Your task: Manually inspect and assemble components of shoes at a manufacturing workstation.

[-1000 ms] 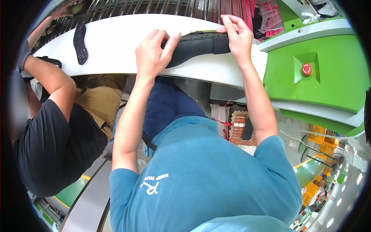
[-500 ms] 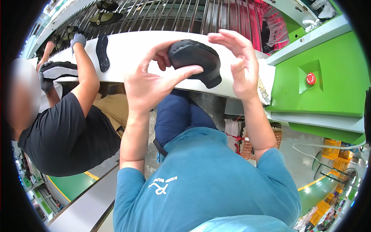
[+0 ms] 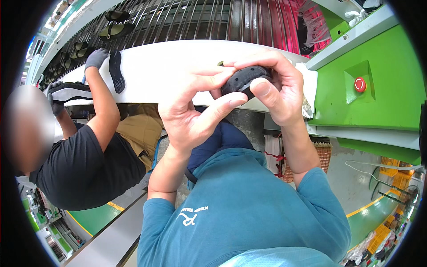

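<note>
Between my two hands, above the front edge of the white table (image 3: 147,62), is a small black shoe (image 3: 235,82) with a ribbed surface and a few dark dots. My left hand (image 3: 189,109) pinches its left end between thumb and fingers. Around the right end, my right hand (image 3: 287,91) has its fingers over the top and its thumb on the near face. Much of the shoe is hidden behind my fingers.
Metal rollers (image 3: 178,22) run behind the table, carrying olive shoes (image 3: 116,31) at left. A co-worker's gloved hand (image 3: 96,58) is near a black sole (image 3: 116,73); the other holds a black-and-white shoe part (image 3: 75,93). A green machine (image 3: 391,80) with a red button (image 3: 360,84) stands right.
My right hand has closed onto the shoe, which is turned and shifted slightly right. My left hand has moved right with it. The co-worker's raised gloved hand has moved toward the sole.
</note>
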### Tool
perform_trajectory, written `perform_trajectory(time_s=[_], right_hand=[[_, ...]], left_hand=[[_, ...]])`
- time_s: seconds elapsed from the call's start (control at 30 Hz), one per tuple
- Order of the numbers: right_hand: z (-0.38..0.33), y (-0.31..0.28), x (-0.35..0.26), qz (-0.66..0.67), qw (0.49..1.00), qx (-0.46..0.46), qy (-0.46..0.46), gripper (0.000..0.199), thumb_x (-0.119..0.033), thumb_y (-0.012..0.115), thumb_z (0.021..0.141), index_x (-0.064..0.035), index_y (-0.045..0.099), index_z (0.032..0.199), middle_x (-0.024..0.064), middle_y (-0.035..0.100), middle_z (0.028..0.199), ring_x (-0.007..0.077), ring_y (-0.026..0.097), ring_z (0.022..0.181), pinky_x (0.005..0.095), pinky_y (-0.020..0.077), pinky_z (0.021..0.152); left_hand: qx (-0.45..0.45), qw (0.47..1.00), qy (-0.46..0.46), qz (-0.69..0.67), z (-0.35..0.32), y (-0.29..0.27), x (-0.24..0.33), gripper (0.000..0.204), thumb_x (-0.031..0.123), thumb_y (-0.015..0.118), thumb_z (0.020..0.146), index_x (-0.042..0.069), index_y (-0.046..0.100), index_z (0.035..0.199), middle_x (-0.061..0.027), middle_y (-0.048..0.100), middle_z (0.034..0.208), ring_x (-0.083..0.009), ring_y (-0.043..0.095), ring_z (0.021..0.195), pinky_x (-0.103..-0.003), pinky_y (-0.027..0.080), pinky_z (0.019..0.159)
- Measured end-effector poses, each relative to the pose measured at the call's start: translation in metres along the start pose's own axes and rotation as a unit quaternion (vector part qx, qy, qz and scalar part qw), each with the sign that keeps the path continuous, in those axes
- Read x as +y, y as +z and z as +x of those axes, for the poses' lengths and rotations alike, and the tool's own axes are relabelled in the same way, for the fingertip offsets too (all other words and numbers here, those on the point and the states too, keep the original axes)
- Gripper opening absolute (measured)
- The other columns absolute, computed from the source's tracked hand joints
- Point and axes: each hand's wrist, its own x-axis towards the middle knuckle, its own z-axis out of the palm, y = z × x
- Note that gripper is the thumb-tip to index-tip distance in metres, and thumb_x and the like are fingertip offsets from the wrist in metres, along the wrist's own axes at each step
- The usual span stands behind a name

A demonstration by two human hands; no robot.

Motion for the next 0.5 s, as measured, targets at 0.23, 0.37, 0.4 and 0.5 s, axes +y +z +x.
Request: perform_trajectory(time_s=[0.23, 0.37, 0.4, 0.5], right_hand=[[0.003, -0.008, 0.007, 0.076, 0.997, 0.019, 0.026, 0.03, -0.026, 0.077, 0.101, 0.0, 0.068, 0.114, 0.0133, 0.077, 0.112, 0.0153, 0.072, 0.102, 0.0316, 0.0574, 0.093], [0.019, -0.014, 0.02, 0.106, 0.988, 0.068, 0.085, 0.027, -0.029, 0.076, 0.103, -0.0029, 0.07, 0.107, 0.005, 0.077, 0.1, 0.0078, 0.069, 0.09, 0.0255, 0.0562, 0.082], [0.025, -0.016, 0.023, 0.103, 0.987, 0.084, 0.094, 0.026, -0.029, 0.076, 0.103, -0.0039, 0.07, 0.105, 0.003, 0.076, 0.098, 0.0062, 0.068, 0.088, 0.0241, 0.055, 0.08], [0.038, -0.022, 0.029, 0.137, 0.977, 0.126, 0.106, 0.026, -0.031, 0.072, 0.106, -0.0051, 0.072, 0.104, -0.0002, 0.074, 0.094, 0.0046, 0.066, 0.084, 0.0221, 0.0528, 0.078]], left_hand=[[-0.002, 0.999, 0.003, 0.038, 0.011, 0.008, -0.001, 0.028, 0.005, 0.09, 0.084, 0.0, 0.077, 0.109, -0.012, 0.078, 0.103, -0.0124, 0.069, 0.08, -0.027, 0.056, 0.076], [0.036, 0.999, 0.003, 0.022, 0.025, 0.016, -0.03, 0.028, 0.011, 0.089, 0.087, 0.003, 0.078, 0.111, -0.0099, 0.074, 0.108, -0.0151, 0.07, 0.093, -0.027, 0.056, 0.075], [0.04, 0.999, -0.01, 0.008, 0.028, 0.018, -0.04, 0.029, 0.013, 0.09, 0.086, 0.004, 0.079, 0.112, -0.0099, 0.071, 0.112, -0.0154, 0.069, 0.098, -0.027, 0.056, 0.073], [-0.014, 0.994, -0.009, 0.11, 0.022, 0.023, -0.07, 0.102, 0.034, 0.102, 0.068, 0.008, 0.05, 0.152, -0.016, 0.049, 0.143, -0.0255, 0.062, 0.118, -0.035, 0.057, 0.084]])
